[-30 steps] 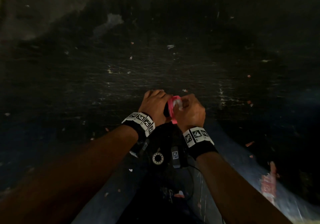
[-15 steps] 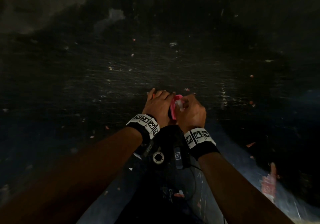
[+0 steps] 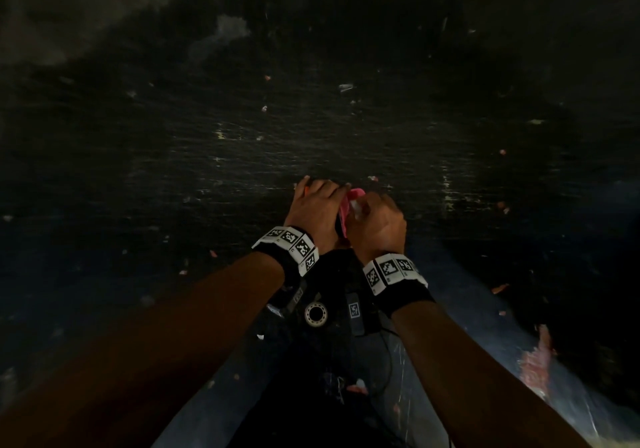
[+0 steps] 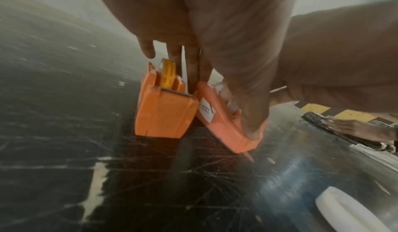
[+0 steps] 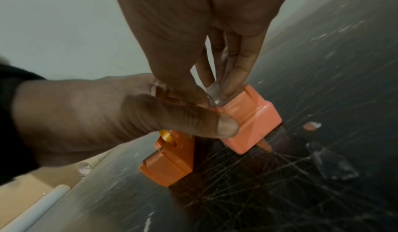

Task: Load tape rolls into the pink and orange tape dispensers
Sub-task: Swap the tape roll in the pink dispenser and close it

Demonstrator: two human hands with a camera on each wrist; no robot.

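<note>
The pink dispenser leans tilted on the dark table, against the upright orange dispenser. A yellow tape roll sits in the orange one. My left hand grips the pink dispenser, thumb on one side and fingers on the other. My right hand pinches the loose end of clear tape at the top of the pink dispenser. In the head view only a sliver of the pink dispenser shows between the hands.
The scratched black table carries small scraps of tape and paper. A white rounded object lies near the table's edge. Dark gear with a cable hangs below my wrists.
Both hands stay together on the pink dispenser. The left hand's fingers have stretched further forward over it, and less pink shows between the hands.
</note>
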